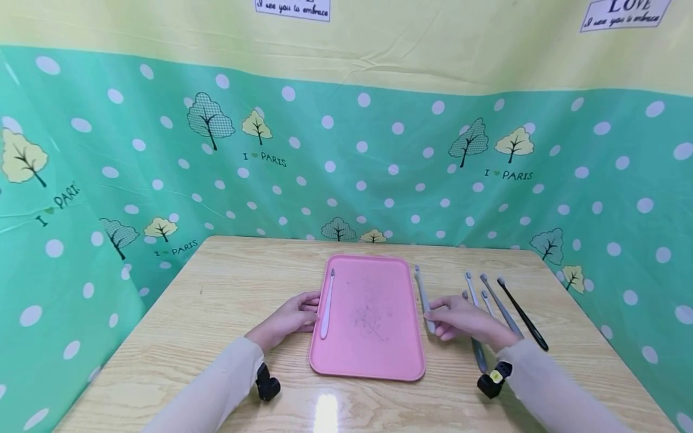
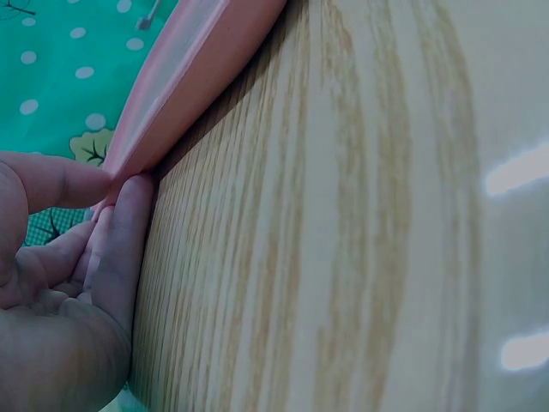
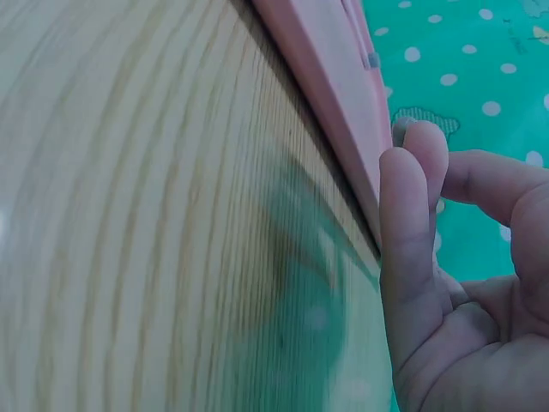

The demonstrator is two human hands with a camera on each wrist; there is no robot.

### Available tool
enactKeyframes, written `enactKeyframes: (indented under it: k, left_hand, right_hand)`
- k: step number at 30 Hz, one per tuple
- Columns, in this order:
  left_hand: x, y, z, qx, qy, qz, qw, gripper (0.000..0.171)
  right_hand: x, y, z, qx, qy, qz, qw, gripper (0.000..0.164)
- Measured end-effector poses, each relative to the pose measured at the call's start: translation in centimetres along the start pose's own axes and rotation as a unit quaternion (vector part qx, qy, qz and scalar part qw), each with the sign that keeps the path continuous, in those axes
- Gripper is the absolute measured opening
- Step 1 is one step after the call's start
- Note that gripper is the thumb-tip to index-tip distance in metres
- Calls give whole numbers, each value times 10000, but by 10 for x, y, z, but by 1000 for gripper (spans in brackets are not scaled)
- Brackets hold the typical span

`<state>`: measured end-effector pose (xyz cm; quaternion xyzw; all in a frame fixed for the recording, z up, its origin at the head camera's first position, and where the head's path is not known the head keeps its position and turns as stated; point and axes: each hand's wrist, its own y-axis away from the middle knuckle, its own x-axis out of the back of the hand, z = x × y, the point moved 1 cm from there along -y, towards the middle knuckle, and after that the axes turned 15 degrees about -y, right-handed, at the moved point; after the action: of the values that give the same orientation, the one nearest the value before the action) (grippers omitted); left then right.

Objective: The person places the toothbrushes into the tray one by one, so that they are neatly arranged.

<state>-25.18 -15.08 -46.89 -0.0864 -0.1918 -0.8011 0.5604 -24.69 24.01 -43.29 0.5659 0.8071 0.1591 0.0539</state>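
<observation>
A pink tray [image 1: 373, 313] lies on the table with a white toothbrush [image 1: 326, 310] along its left side. My left hand [image 1: 292, 314] holds the tray's left edge; in the left wrist view, its thumb and fingers pinch the pink rim [image 2: 171, 120]. Just right of the tray, my right hand [image 1: 457, 316] pinches a light grey toothbrush [image 1: 421, 288] by its handle, head pointing away from me. In the right wrist view the fingers [image 3: 407, 215] hide most of that brush. Whether it touches the table cannot be told.
Right of my right hand lie several more toothbrushes, among them a black one [image 1: 522, 313], a grey-blue one [image 1: 500, 304] and a dark grey one [image 1: 479, 355] partly under the wrist. Behind the wooden table [image 1: 260, 258] hangs a green dotted cloth [image 1: 373, 162].
</observation>
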Motion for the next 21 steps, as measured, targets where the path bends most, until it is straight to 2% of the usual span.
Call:
enactKeyframes:
  k: [9,14,21]
  left_hand:
    - [-1,-1,-4,-42,126,-54,9999,66]
    - [0,-2,-4,2,115,-23,9999,65]
    - [0,-1,-2,-4,20,-1,10000,65]
  right_hand:
    - [-26,-8,-4,72,-280,-545,9981,54]
    - [-39,-14,-6,166,-340,-785,9962,48]
    - [-52,-21,-5,157,-324,-917,9951,47]
